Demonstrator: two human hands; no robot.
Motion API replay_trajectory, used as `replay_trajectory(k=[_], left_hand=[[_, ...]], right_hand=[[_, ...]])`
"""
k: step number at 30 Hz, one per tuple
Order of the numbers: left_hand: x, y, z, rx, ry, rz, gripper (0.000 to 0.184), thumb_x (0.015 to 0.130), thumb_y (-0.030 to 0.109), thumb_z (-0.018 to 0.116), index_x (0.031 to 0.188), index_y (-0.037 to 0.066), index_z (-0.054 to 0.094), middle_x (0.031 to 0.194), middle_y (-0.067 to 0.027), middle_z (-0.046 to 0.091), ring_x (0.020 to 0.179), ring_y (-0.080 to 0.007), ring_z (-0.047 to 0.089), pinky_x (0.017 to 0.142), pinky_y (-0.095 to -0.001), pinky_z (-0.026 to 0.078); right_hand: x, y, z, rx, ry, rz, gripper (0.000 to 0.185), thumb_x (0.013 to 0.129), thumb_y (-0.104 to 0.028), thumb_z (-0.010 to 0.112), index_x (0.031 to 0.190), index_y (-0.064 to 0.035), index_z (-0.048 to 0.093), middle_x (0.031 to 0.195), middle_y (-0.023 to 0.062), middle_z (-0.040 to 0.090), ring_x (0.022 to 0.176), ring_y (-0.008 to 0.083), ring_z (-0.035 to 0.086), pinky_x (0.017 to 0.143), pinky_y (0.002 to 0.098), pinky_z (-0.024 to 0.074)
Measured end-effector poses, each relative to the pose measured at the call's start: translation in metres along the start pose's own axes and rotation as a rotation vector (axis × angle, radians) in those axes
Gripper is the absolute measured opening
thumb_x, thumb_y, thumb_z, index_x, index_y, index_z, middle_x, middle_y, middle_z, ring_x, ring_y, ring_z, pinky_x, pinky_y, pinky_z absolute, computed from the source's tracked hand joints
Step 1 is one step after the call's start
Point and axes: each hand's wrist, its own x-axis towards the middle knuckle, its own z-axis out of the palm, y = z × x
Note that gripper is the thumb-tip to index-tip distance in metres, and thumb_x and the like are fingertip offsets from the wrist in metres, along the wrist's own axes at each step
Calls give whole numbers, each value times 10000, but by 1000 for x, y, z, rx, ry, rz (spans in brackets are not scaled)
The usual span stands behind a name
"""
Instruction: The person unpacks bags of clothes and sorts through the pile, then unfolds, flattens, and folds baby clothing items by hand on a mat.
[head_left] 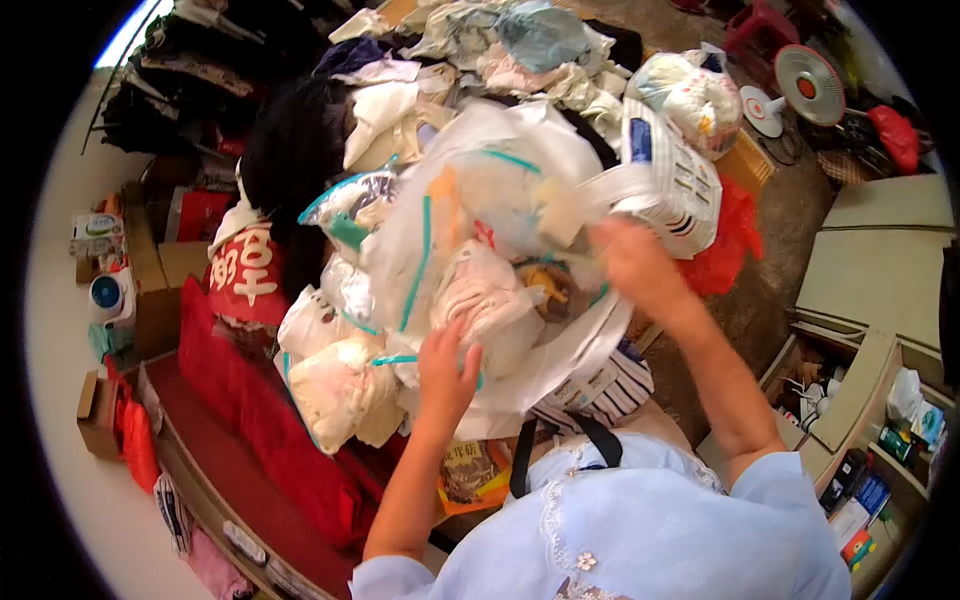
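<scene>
A large translucent plastic bag (470,150) with teal strips lies spread in front of me. Inside or on it is a bundle of pale pink cloth (487,290), beside a brown and yellow item (547,287). My left hand (450,375) rests at the lower left of the pink bundle, fingers apart. Over the bag's right side is my right hand (635,260), smeared by motion. A beige blurred piece (560,215) shows just left of it; whether the hand holds it is unclear. Clear bags of folded clothes (345,390) sit left of my left hand.
Loose clothes (545,45) are heaped at the back. A white basket (665,180) stands right of the bag, with a stuffed plastic bag (695,100) behind it. Further right are a fan heater (808,85) and an open cabinet (860,400). A red-covered bench (230,400) runs along the left.
</scene>
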Motion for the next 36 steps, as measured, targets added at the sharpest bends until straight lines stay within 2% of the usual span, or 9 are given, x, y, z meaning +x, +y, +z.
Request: replay_trajectory(k=[2,3,7,12,17,27,31,34,36], left_hand=[[-31,4,-4,-211,37,-88,518,748,160,614,1193,-12,413,1142,-171,461,1065,-291,446,891,-381,350],[-42,8,-8,-299,-44,-139,550,775,134,590,1251,-6,354,1252,-168,394,1174,-272,382,949,-357,317],[-59,54,6,-256,-117,-22,590,753,229,635,1222,-13,370,1199,-168,426,1110,-298,417,935,-383,322],[-38,2,55,-744,-137,-507,573,813,273,591,1256,3,348,1252,-150,399,1147,-298,385,947,-380,316],[-52,-14,-7,-867,108,-547,549,824,284,574,1250,12,360,1230,-142,421,1118,-296,411,923,-388,339],[-112,-67,-141,-850,712,-574,503,847,307,539,1238,31,384,1186,-124,465,1061,-292,461,874,-404,384],[-116,-116,-179,-877,865,-675,487,855,316,526,1233,38,394,1168,-117,483,1038,-290,482,855,-411,402],[-119,-165,-193,-923,909,-781,475,862,322,516,1229,44,401,1155,-112,496,1021,-289,497,840,-415,416],[-124,-198,-196,-964,891,-869,467,867,327,509,1227,47,406,1146,-109,504,1010,-288,507,831,-419,425]], right_hand=[[7,-41,14,69,-206,189,141,786,-111,483,830,11,538,788,180,550,758,331,553,630,413,454],[6,-51,26,-70,-171,-151,152,752,-109,504,841,8,543,792,141,551,767,297,562,624,375,486],[14,-114,58,14,-140,-157,114,698,-91,516,761,-11,566,750,92,535,761,253,566,617,336,513],[31,-170,46,162,-109,-242,83,678,-81,536,700,-7,566,712,107,546,694,267,574,556,347,506],[49,-229,13,229,72,-419,86,653,-76,548,690,0,567,676,143,552,549,258,556,517,303,490],[72,-392,43,385,125,-845,189,659,-177,609,785,-50,673,878,143,612,843,265,549,679,319,442],[69,-407,41,472,-92,-958,232,653,-140,580,790,46,599,834,146,562,821,298,522,709,359,436],[75,-392,83,636,-267,-795,322,657,-184,617,911,13,595,988,197,540,938,355,499,801,367,418],[53,-368,106,623,-113,-648,335,677,-203,627,977,-57,594,1146,264,455,1055,370,465,856,370,408]])
